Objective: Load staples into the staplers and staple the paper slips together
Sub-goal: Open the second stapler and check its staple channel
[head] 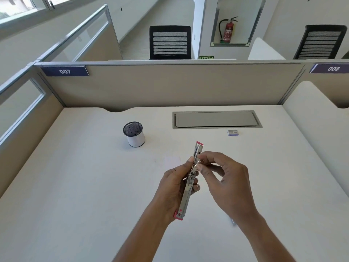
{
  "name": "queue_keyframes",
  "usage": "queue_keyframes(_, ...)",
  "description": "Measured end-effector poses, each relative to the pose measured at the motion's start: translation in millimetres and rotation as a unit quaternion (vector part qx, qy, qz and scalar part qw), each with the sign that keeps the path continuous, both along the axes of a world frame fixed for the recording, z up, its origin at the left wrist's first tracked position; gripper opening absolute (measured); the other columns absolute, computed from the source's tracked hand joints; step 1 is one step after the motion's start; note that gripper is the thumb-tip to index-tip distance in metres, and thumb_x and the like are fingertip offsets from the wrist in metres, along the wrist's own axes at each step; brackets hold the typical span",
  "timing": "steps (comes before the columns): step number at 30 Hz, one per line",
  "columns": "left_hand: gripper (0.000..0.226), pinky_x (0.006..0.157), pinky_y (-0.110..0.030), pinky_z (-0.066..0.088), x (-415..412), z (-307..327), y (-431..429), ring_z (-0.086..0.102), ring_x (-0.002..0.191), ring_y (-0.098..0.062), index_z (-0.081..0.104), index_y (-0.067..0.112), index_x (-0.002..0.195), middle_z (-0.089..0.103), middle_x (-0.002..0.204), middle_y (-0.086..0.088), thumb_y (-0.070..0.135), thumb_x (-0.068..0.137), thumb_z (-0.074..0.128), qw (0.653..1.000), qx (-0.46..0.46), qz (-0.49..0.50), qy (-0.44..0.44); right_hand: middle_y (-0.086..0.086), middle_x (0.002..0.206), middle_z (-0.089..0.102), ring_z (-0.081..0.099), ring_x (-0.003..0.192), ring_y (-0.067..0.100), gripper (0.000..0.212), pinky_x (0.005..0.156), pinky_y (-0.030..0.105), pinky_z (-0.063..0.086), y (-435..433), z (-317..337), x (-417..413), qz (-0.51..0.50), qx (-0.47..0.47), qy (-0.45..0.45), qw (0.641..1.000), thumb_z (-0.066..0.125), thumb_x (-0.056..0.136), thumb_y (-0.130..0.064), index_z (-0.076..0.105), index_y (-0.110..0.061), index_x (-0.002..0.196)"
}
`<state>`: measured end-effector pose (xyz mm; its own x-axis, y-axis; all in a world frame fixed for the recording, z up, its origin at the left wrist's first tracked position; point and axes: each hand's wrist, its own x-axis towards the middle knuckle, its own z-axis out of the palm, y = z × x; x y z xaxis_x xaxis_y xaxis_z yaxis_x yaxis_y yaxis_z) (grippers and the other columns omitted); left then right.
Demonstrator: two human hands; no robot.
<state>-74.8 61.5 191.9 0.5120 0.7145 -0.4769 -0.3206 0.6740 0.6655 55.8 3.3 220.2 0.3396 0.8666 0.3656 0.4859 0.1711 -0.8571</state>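
Pink stapler (pixel 187 193) over pale desk (pixel 85 186), beige partitions (pixel 170 86)

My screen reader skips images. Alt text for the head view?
Over a pale desk, the left hand holds a pink stapler opened flat while the right hand pinches at its metal middle. A mesh pen cup stands left, a small staple box back right.
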Motion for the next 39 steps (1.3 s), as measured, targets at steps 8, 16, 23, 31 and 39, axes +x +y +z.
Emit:
queue_keyframes(8, 0.043, 0.06, -0.024, 0.053, -3, -3, 2, 0.053, 0.067, -0.014, 0.079, 0.001, 0.111, 0.057, 0.078, -0.005, 0.034, 0.084, 0.083, 0.999, 0.0, 0.005, -0.031, -0.001, 0.096, 0.072, 0.07, 0.085, 0.012, 0.022, 0.077, 0.019, 0.054, -8, -4, -14, -0.037, 0.062, -0.176, 0.982, 0.075, 0.088, 0.002, 0.076, -0.01, 0.105)
queue_keyframes(16, 0.043, 0.065, -0.026, 0.056, -2, -9, -5, 0.057, 0.064, -0.017, 0.076, -0.007, 0.107, 0.059, 0.072, -0.007, 0.029, 0.085, 0.084, 0.999, 0.016, 0.035, -0.039, 0.008, 0.096, 0.072, 0.071, 0.084, 0.02, 0.019, 0.078, 0.021, 0.056, -16, -6, -21, -0.059, 0.067, -0.218, 0.972, 0.072, 0.087, 0.003, 0.076, -0.001, 0.106)
queue_keyframes(23, 0.034, 0.068, -0.027, 0.057, 1, -10, -9, 0.064, 0.07, -0.017, 0.08, 0.001, 0.104, 0.068, 0.077, -0.006, 0.03, 0.086, 0.081, 0.999, 0.021, 0.039, -0.007, 0.002, 0.099, 0.075, 0.073, 0.085, 0.015, 0.02, 0.076, 0.018, 0.055, -17, -3, -19, -0.042, 0.044, -0.189, 0.98, 0.072, 0.087, 0.004, 0.075, -0.004, 0.105)
queue_keyframes(31, 0.043, 0.06, -0.03, 0.055, 2, -9, -4, 0.057, 0.057, -0.016, 0.083, 0.007, 0.091, 0.06, 0.066, -0.005, 0.048, 0.075, 0.085, 0.998, 0.019, -0.001, 0.065, -0.007, 0.09, 0.071, 0.069, 0.082, 0.006, 0.024, 0.073, 0.027, 0.059, -14, 0, -11, 0.003, -0.013, -0.119, 0.993, 0.074, 0.086, 0.006, 0.075, -0.01, 0.103)
queue_keyframes(39, 0.034, 0.063, -0.026, 0.057, 5, -9, -11, 0.063, 0.067, -0.017, 0.083, 0.004, 0.092, 0.063, 0.07, -0.004, 0.034, 0.077, 0.088, 0.998, -0.044, 0.032, 0.005, 0.004, 0.093, 0.072, 0.07, 0.078, 0.018, 0.019, 0.071, 0.024, 0.054, -20, -6, -29, -0.036, 0.002, -0.191, 0.981, 0.072, 0.086, 0.009, 0.073, -0.002, 0.102)
